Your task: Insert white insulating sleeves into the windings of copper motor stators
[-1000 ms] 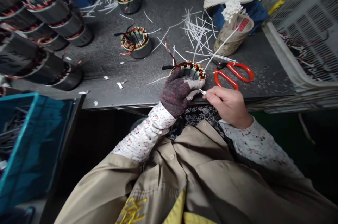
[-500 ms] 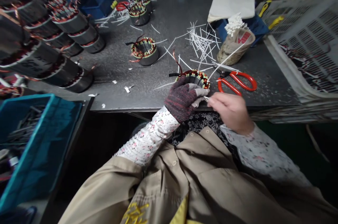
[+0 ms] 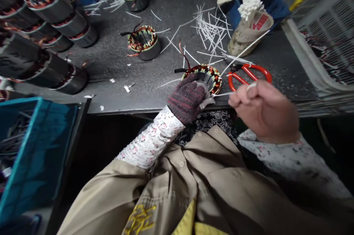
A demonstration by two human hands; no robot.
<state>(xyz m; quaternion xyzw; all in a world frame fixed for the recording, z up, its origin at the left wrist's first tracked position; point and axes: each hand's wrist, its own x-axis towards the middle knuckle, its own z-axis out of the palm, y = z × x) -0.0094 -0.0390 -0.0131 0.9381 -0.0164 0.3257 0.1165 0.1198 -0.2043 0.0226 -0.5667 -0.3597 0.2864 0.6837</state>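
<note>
At the table's front edge lies a motor stator (image 3: pixel 215 76), a ring with copper and green-white windings. My left hand (image 3: pixel 188 96), in a dark knitted glove with pale fingertips, is closed on the stator's near left side. My right hand (image 3: pixel 262 107) is bare and sits to the right, its fingers closed on the end of a white cord (image 3: pixel 222 94). That cord runs taut from the stator's near rim to my fingers. Another white strand rises from the stator's right side toward the upper right. Red-handled scissors (image 3: pixel 257 74) lie just beyond my right hand.
A second stator (image 3: pixel 145 43) stands farther back, with more behind it. Loose white cords (image 3: pixel 211 30) lie by a wrapped holder (image 3: pixel 246 39) full of white pieces. Stacked stators (image 3: pixel 69 17) fill the left, above a teal bin (image 3: pixel 35 154). A white crate (image 3: pixel 298 54) borders the right.
My right hand has pulled away to the right and up from the stator, drawing the white cord out straight. My left hand has stayed on the stator. The camera view has shifted slightly.
</note>
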